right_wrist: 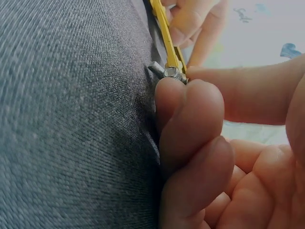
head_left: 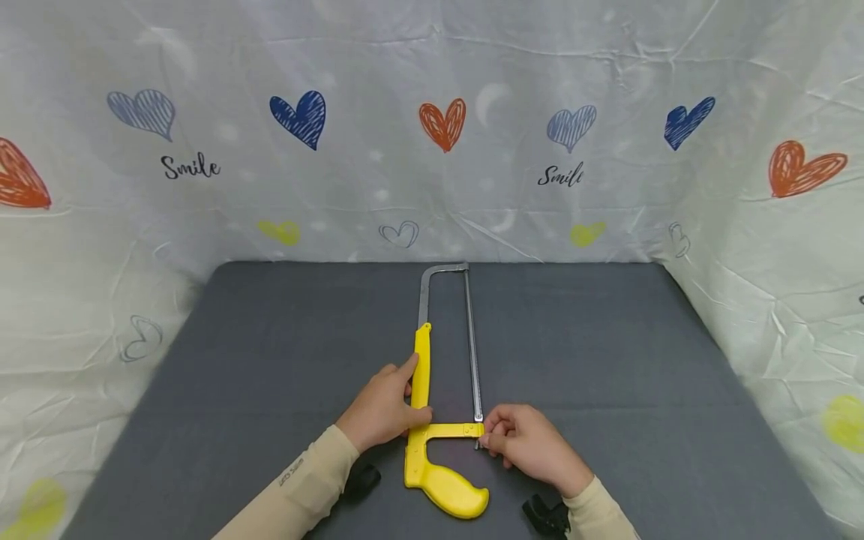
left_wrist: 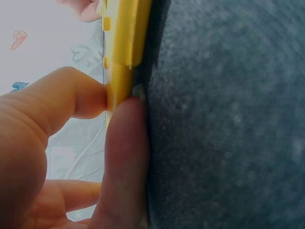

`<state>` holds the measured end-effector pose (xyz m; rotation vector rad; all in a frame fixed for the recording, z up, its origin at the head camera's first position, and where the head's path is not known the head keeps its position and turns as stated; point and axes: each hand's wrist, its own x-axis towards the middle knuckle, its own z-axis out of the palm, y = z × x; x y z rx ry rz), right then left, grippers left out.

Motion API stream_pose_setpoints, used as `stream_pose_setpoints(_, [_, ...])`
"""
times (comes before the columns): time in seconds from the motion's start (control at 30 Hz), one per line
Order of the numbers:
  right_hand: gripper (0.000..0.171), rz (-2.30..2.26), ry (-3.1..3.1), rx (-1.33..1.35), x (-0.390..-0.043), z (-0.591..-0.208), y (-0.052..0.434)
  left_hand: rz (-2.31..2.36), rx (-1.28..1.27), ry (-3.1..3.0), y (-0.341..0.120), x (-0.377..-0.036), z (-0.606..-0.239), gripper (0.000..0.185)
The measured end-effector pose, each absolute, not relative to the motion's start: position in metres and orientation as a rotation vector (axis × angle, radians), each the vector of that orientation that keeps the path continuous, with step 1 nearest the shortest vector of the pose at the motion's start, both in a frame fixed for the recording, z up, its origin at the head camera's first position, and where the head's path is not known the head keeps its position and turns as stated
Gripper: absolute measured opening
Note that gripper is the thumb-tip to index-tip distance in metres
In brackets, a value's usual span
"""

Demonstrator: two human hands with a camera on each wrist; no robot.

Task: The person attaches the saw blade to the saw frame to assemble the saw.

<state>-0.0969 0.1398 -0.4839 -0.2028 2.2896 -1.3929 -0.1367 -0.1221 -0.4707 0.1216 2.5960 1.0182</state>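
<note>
Grey table, heart-print sheet hung all round. Yellow hacksaw lying flat mid-table, handle toward the person, blade running away along the right side. Left hand clamped on the yellow frame, thumb and fingers pinching it. Right hand pinching the little metal tension screw at the blade's near end. Biggest worry, probably: backing that screw off too far, blade popping loose and springing, teeth raking those fingertips sitting right beside it. Also possible: frame skating on the cloth with a weak left grip. Smallest: wing nut dropped, lost on the grey.
</note>
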Motion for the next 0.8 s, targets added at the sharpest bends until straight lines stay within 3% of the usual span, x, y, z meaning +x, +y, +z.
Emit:
stream_pose_setpoints(0.57, [0.007, -1.363, 2.283, -0.26, -0.111, -0.488, 0.141, 1.049, 0.109, 2.579, -0.126, -0.146, -0.477, 0.102])
stream_pose_setpoints(0.8, [0.017, -0.998, 2.697, -0.247, -0.129, -0.478, 0.157, 0.911, 0.146, 2.695, -0.15, -0.156, -0.477, 0.097])
